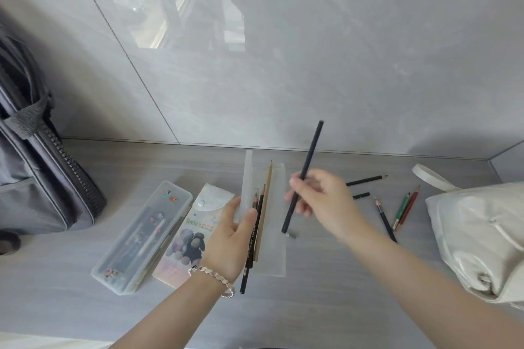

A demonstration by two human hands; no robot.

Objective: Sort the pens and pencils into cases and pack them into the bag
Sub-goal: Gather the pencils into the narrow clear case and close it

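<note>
I see right hand pinching a dark pencil, left hand gripping the clear case (three pencils inside). Loose pencils lie right; grey bag packing looks undone.

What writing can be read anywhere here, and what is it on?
"Smile's": on the picture pouch.
Small print beside it: too blurred to read.
Light lettering along the black pencil in the translucent case: too small to read.
Stickers on the clear plastic box: pictures only, no legible words.
</note>
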